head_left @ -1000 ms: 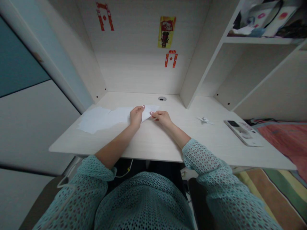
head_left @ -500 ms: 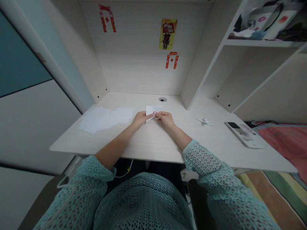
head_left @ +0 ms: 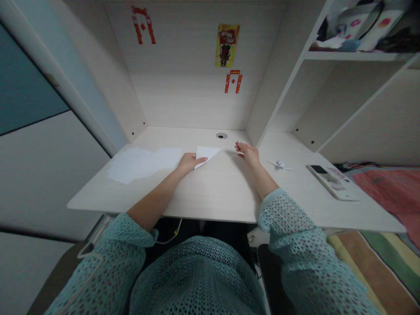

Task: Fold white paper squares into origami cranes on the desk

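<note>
Paper (head_left: 207, 151), apparently mid-fold, is pinched by the left hand (head_left: 187, 162); to the right of that grip, the right hand (head_left: 249, 155) is held loosely parted, touching no paper. Another crease would call for both hands. On a shelf (head_left: 344, 56) far up and right, white printed items (head_left: 348, 29) are stored.

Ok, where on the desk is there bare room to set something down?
Bare desk lies between the left forearm and the right forearm, from the folded paper to the front edge, and between the right sleeve and the flat white item. It is crowded at left, where white sheets lie beside the left hand.
</note>
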Tool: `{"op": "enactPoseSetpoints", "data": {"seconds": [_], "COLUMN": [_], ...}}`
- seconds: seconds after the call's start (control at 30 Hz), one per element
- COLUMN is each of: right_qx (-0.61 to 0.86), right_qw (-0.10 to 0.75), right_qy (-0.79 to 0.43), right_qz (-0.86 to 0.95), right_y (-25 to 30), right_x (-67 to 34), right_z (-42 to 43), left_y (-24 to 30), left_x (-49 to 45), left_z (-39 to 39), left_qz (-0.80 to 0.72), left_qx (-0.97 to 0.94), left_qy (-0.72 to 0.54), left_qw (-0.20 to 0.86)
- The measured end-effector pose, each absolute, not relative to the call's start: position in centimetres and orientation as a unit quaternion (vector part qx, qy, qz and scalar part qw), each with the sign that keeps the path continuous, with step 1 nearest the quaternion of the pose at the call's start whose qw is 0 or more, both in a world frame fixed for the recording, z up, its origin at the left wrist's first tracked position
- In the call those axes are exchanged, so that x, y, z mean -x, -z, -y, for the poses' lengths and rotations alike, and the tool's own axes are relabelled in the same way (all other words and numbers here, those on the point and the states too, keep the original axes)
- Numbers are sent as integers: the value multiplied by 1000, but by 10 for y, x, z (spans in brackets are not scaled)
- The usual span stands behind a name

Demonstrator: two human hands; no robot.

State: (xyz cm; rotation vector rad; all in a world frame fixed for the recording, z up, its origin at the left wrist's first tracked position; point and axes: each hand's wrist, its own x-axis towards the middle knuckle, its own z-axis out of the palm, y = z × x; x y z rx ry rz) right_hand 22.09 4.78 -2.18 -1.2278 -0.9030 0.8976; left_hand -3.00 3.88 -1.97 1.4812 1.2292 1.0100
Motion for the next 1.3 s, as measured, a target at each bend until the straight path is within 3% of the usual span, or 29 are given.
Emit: {"op": "enactPoseSetpoints", "data": {"seconds": [0.13,0.3,0.67,1.07,1.3], "right_qx": [523,518,503,534,538], "right_qw": [629,528,572,584,562], "right_qy": [-406,-442,-406,-254,-307], "right_qz": [407,507,505,556,547], "right_y": [22,17,18,12,16], "right_x": [-214,-179,-176,-170,-166], "right_z": [-46,-33,-35,-27,-26], "left_y": [21,20,12,12,15], "left_x": [29,22,18,17,18], "left_z": [-43,-39,-30,-34,-36], "left_qz": [-501,-480,-452,-428,-419], "left_qx": [-607,-604,-608,-603,-594], "left_qy": [-409,-434,-417,-454,-500], "left_qw": [463,466,502,498,471]}}
